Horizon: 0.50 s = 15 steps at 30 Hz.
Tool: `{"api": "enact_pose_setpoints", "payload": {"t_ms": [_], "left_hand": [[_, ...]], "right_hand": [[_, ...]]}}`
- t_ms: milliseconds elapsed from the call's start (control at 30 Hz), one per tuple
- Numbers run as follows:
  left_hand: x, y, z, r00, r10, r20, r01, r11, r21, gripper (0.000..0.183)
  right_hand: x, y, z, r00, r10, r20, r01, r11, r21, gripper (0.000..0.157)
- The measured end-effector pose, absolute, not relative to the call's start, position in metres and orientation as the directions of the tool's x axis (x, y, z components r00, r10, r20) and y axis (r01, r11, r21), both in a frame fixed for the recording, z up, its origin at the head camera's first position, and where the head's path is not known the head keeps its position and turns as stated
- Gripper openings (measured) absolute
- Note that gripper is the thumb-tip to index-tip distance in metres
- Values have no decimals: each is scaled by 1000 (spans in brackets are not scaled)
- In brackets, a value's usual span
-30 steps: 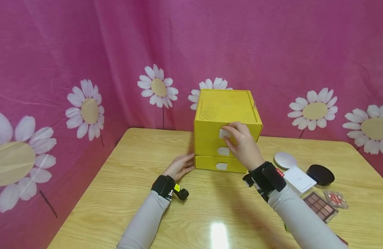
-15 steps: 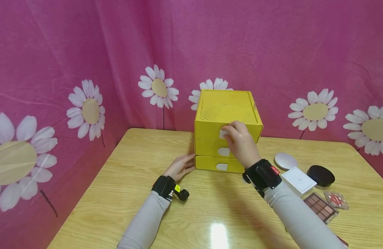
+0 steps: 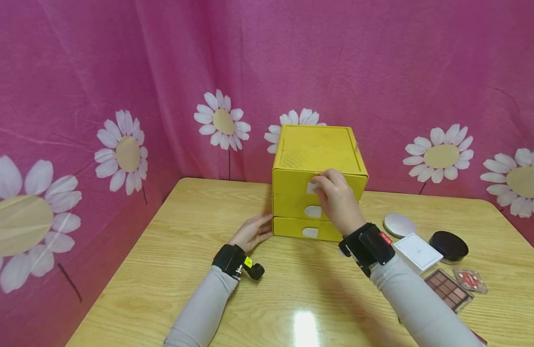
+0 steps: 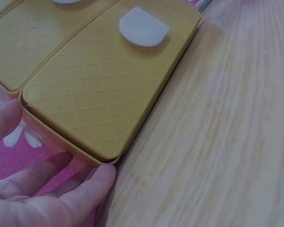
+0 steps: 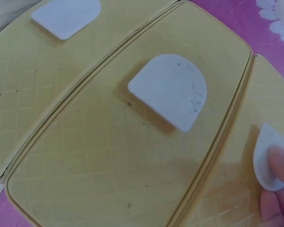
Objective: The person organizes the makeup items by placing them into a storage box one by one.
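A yellow drawer box (image 3: pixel 321 149) with three stacked drawers stands at the back of the table. My right hand (image 3: pixel 339 206) pinches the white handle (image 5: pixel 264 158) of the top drawer between thumb and fingers. Below it are the white handles of the middle drawer (image 5: pixel 173 92) and the bottom drawer (image 4: pixel 144 27). All three drawer fronts sit flush with the box. At the box's lower left corner, my left hand (image 3: pixel 251 232) touches the side with relaxed, spread fingertips (image 4: pixel 104 174).
Right of the box lie a round silvery case (image 3: pixel 399 225), a white square box (image 3: pixel 418 253), a round black case (image 3: pixel 448 246), an eyeshadow palette (image 3: pixel 448 289) and a small clear case with red inside (image 3: pixel 471 280). A pink flowered curtain (image 3: pixel 371 72) hangs behind the wooden table (image 3: pixel 163 270).
My right wrist has turned slightly and shifted a little left, with the fingers still on the top handle. The left hand and the drawers look unmoved.
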<state>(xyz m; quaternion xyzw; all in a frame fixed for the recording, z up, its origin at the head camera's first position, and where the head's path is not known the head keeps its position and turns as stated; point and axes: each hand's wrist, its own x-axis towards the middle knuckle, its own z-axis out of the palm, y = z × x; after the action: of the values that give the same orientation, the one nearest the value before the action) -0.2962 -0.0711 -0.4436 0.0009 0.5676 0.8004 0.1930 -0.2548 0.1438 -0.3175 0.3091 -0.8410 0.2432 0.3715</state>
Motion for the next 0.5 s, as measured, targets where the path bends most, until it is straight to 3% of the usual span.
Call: {"api": "enact_pose_setpoints", "payload": {"t_ms": [500], "left_hand": [[-297,-70,-443,-926,307,-221,-307,-269,913,45]], "right_hand": [[-234,144,-317,-514,-359,779,-713,684,-155,21]]}}
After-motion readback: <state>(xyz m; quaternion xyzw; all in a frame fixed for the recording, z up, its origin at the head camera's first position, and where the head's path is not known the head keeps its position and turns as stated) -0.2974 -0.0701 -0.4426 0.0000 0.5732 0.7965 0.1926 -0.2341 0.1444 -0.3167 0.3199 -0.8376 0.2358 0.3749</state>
